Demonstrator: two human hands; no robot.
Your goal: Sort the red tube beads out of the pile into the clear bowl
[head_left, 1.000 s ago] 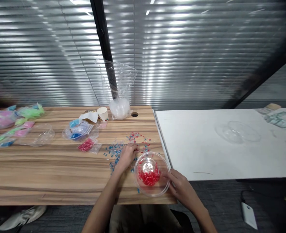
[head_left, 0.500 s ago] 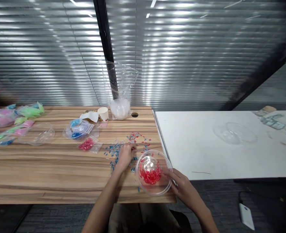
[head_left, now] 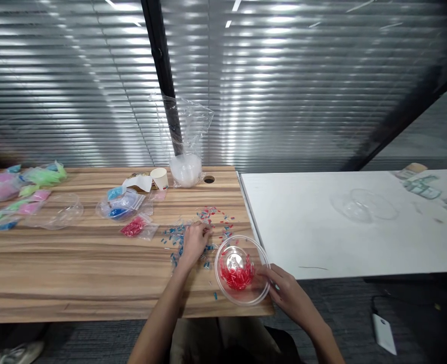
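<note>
My right hand point(head_left: 284, 287) grips the rim of a clear plastic bowl point(head_left: 242, 299), tilted toward me at the table's front right corner. Small red tube-shaped beads point(head_left: 238, 278) are heaped in its lower part. My left hand point(head_left: 195, 240) rests on the wooden table among scattered blue beads point(head_left: 176, 235), fingers curled down and pressed together. Whatever its fingertips pinch is too small to make out. Beyond it lie mixed red and blue beads point(head_left: 210, 211). One blue bead point(head_left: 215, 296) sits apart, left of the bowl.
Left of the beads are a zip bag of red beads point(head_left: 133, 226), a bowl with blue bags point(head_left: 117, 207) and an empty clear bowl point(head_left: 66, 212). Behind stand a paper cup point(head_left: 160, 178) and bagged bowls point(head_left: 186, 170). A white table point(head_left: 284, 222) adjoins on the right, bearing clear lids point(head_left: 373, 205).
Both hands and the tilted bowl keep nearly the same place. The camera view has shifted slightly. A shoe has come into view on the floor at lower left.
</note>
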